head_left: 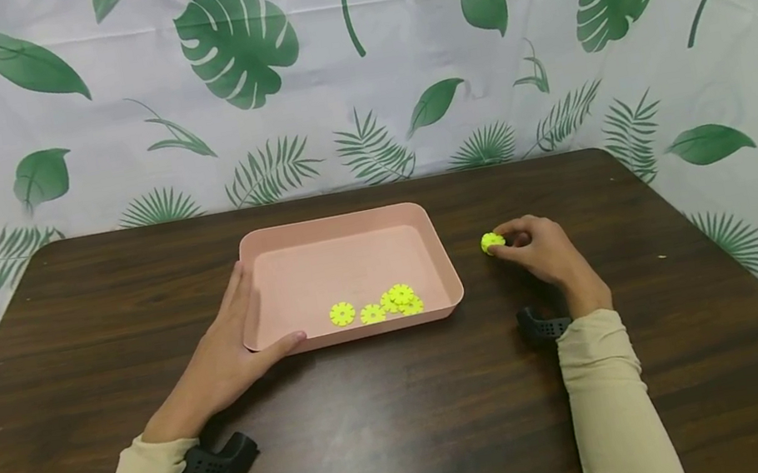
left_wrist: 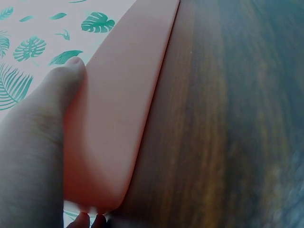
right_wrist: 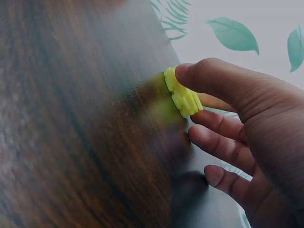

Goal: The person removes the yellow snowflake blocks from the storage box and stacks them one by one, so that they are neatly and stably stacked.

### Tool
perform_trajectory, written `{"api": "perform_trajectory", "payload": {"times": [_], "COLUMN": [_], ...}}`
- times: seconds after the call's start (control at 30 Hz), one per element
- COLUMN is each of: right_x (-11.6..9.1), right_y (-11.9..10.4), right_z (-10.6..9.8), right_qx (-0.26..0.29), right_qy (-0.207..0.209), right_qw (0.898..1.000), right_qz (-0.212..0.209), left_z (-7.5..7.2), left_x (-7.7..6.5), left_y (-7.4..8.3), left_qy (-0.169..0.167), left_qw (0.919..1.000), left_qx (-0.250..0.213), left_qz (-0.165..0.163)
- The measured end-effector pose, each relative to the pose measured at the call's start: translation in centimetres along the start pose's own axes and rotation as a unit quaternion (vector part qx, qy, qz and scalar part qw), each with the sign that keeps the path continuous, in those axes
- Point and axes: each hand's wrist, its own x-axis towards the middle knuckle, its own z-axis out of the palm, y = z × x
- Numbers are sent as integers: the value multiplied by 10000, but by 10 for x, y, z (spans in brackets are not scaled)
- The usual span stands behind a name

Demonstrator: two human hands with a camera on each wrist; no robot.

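The left hand [head_left: 224,358] grips the tray [head_left: 334,265], yellow discs [head_left: 401,295] already inside; right of it, the right hand [head_left: 547,251] pinches more discs [head_left: 491,241].

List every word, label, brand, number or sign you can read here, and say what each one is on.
None: no readable text in any view.
The pink tray, the yellow pieces in it and the table show no lettering.
The backdrop carries only printed leaves.
Any marking on the black wrist devices is too small to tell.
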Motion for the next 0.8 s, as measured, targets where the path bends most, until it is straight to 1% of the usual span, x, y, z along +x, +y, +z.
{"api": "perform_trajectory", "payload": {"times": [0.27, 0.53, 0.7, 0.8], "right_x": [1, 1, 0, 0], "right_y": [-2, -4, -12, -22], "right_z": [-1, -2, -4, -6], "right_qx": [-10, -3, 38, 21], "right_qy": [-64, -111, 15, 115], "right_qw": [10000, 9999, 9999, 9995], "right_qz": [-61, -33, -145, -280], "left_z": [-1, -1, 0, 0], "left_x": [0, -1, 0, 1], "left_y": [0, -1, -1, -2], "left_qy": [35, 24, 44, 53], "left_qw": [10000, 10000, 10000, 10000], "left_qx": [5, -16, -35, -36], "left_qz": [0, -14, 19, 50]}}
